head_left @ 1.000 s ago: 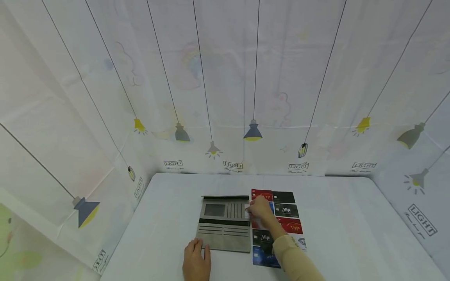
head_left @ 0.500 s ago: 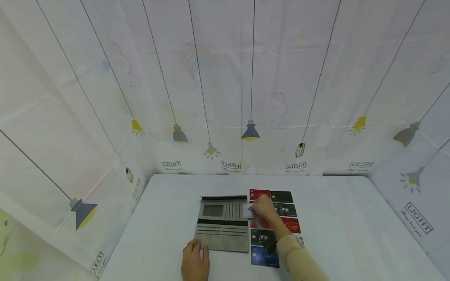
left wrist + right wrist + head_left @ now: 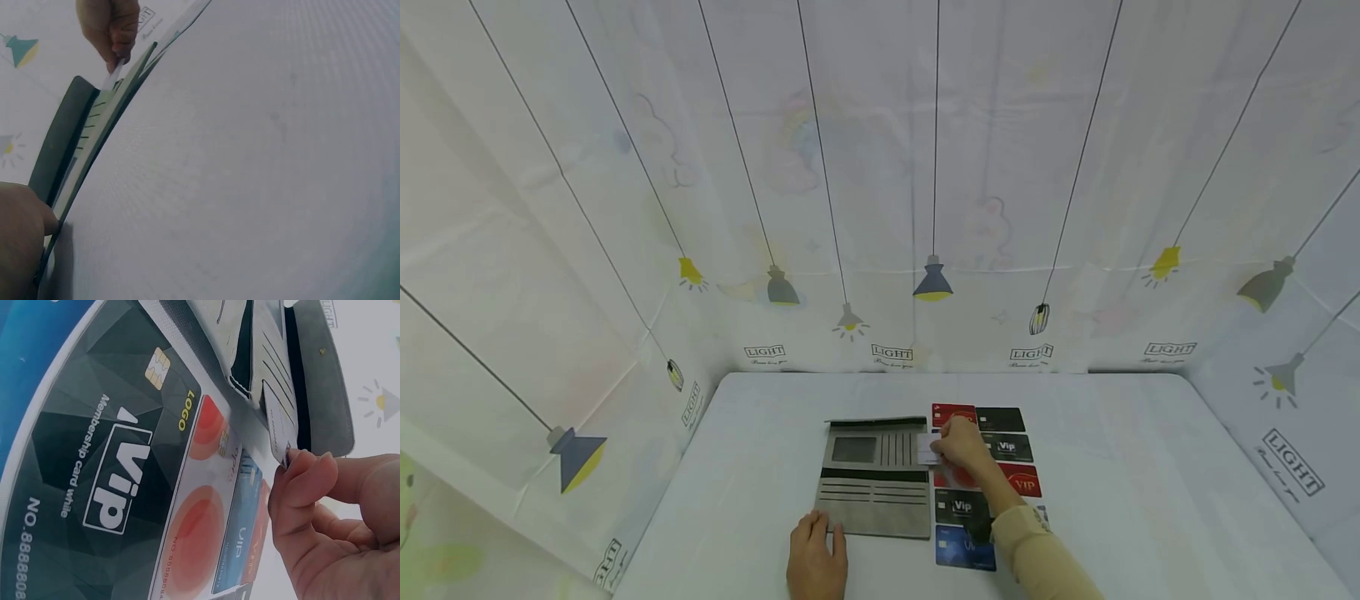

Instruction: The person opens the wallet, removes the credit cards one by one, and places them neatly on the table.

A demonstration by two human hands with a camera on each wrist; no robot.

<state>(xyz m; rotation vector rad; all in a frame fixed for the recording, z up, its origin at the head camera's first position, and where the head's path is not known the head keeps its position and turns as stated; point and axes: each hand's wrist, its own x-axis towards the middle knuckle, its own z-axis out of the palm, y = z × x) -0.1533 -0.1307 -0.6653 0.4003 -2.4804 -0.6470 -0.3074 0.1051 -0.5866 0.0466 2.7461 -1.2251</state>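
Note:
A grey wallet (image 3: 880,511) lies unfolded on the table, with slots and a dark window showing in the head view. My right hand (image 3: 964,443) pinches a white card (image 3: 928,451) by its outer end, at the wallet's upper right edge. The right wrist view shows the card (image 3: 279,422) partly inside a slot, thumb and forefinger on its corner. My left hand (image 3: 817,555) rests its fingers on the wallet's lower left corner. The left wrist view has the wallet (image 3: 100,134) edge-on, its far flap raised, with part of the left hand (image 3: 22,234) at its near end.
Right of the wallet, cards lie in two columns: a red VIP card (image 3: 1021,480), a black Vip card (image 3: 961,505), a blue card (image 3: 964,547) and several more. The right forearm covers some of them. Patterned sheets (image 3: 880,183) hang behind the white table (image 3: 745,467).
My right hand has moved slightly right, away from the wallet, and more of the white card shows outside the slot. The left hand stays on the corner. The head view has shifted a little.

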